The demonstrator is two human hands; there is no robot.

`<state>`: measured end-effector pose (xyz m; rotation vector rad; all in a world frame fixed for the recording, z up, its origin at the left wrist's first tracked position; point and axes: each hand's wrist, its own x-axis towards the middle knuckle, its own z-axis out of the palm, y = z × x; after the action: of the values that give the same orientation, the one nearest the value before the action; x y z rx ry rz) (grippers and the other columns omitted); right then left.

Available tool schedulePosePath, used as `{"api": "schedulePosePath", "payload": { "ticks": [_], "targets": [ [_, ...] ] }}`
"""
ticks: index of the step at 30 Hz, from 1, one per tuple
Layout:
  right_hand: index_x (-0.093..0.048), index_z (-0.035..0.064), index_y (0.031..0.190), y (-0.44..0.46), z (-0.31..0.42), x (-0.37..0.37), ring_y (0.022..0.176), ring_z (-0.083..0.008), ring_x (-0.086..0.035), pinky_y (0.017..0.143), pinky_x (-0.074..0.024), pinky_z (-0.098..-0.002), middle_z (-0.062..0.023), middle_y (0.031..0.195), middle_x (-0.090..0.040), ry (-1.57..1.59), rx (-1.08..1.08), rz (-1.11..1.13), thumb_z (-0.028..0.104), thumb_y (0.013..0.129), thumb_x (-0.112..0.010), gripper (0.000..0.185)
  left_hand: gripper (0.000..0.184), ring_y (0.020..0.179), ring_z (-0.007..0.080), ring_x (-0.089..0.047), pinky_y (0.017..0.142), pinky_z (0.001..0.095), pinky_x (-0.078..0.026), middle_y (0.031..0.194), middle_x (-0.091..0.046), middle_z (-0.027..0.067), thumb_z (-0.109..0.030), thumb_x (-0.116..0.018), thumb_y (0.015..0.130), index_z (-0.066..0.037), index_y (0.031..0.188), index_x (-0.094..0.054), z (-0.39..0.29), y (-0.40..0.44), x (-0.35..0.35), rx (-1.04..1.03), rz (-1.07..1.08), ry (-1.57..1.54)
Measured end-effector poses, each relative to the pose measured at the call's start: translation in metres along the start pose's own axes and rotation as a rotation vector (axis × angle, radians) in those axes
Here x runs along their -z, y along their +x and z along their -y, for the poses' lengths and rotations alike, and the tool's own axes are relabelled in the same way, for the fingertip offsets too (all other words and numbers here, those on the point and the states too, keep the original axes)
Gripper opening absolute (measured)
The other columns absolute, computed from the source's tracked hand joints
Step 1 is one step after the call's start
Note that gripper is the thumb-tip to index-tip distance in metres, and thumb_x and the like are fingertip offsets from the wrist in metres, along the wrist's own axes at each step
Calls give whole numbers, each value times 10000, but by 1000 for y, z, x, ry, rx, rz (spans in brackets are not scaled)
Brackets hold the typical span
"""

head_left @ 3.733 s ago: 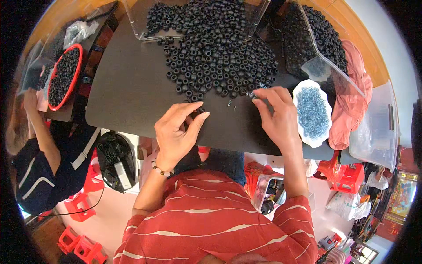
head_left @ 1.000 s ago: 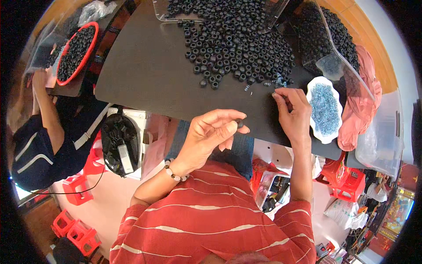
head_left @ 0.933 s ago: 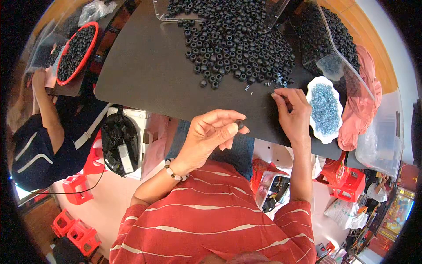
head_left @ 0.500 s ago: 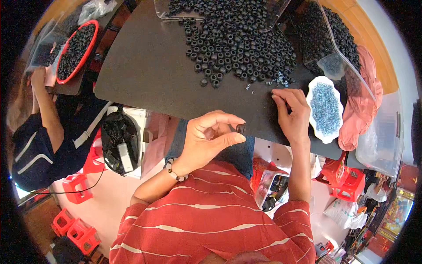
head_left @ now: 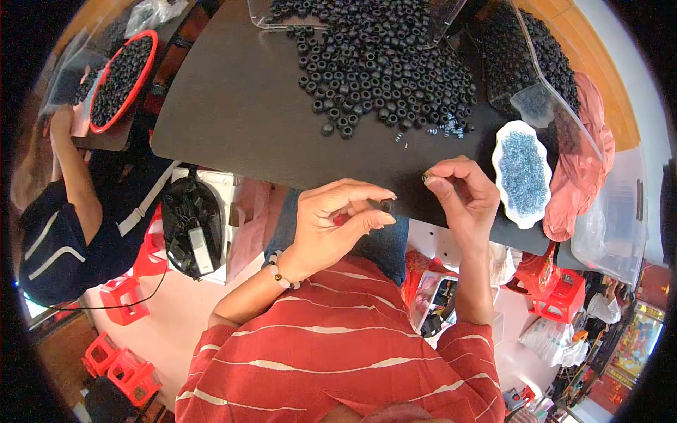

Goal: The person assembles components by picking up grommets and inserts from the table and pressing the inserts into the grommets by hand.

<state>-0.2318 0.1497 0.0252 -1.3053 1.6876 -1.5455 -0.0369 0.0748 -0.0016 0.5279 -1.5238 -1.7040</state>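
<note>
Between the thumb and curled fingers of my left hand (head_left: 328, 222) is a dark bead (head_left: 385, 206), held just off the table's front edge. My right hand (head_left: 465, 194) is pinched on a tiny shiny piece (head_left: 427, 178), too small to make out clearly. A heap of black beads (head_left: 384, 77) covers the back of the dark table (head_left: 233, 106). Several small spring-like pieces (head_left: 451, 127) lie at the heap's front right. To the right of my right hand stands a white scalloped dish (head_left: 502, 206) filled with small blue-grey pieces.
Clear bins with black beads stand behind and at the right, beside a pink cloth (head_left: 596, 134). On the left, a co-worker's arm (head_left: 81, 180) reaches by a red-rimmed basket (head_left: 154, 60) of black beads. A black bag (head_left: 187, 225) lies below the table edge.
My right hand has lifted off the spot near the spring-like pieces and come towards my left hand, with the tiny piece pinched. The fingers of my left hand have spread somewhat around the bead.
</note>
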Motion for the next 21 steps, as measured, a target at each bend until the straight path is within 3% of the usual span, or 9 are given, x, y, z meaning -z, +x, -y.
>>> {"api": "schedulePosePath", "payload": {
  "ticks": [7, 14, 21],
  "targets": [
    [-644, 3, 852, -8, 10, -12, 742, -129, -573, 687, -453, -247, -75, 849, -662, 190, 65, 100, 8, 772, -729, 117, 224, 664, 57, -593, 570, 189, -448, 876, -662, 65, -2, -749, 760, -16, 979, -704, -1, 2, 1, -79, 57, 68],
    [-672, 44, 830, -9, 11, -21, 735, -159, -592, 666, -447, -274, -60, 823, -670, 108, 217, 179, 41, 751, -744, 108, 199, 657, 100, -616, 559, 202, -487, 847, -652, 98, -7, -751, 758, 30, 947, -699, -2, 2, 2, -77, 90, 28],
    [-695, 87, 809, -15, 15, -25, 774, -186, -608, 706, -452, -312, -35, 825, -670, 15, 207, 180, 79, 725, -757, 105, 183, 721, 87, -624, 611, 204, -506, 866, -655, 79, -13, -702, 819, 15, 999, -694, 0, -4, 3, 101, 114, -171]
  ]
}}
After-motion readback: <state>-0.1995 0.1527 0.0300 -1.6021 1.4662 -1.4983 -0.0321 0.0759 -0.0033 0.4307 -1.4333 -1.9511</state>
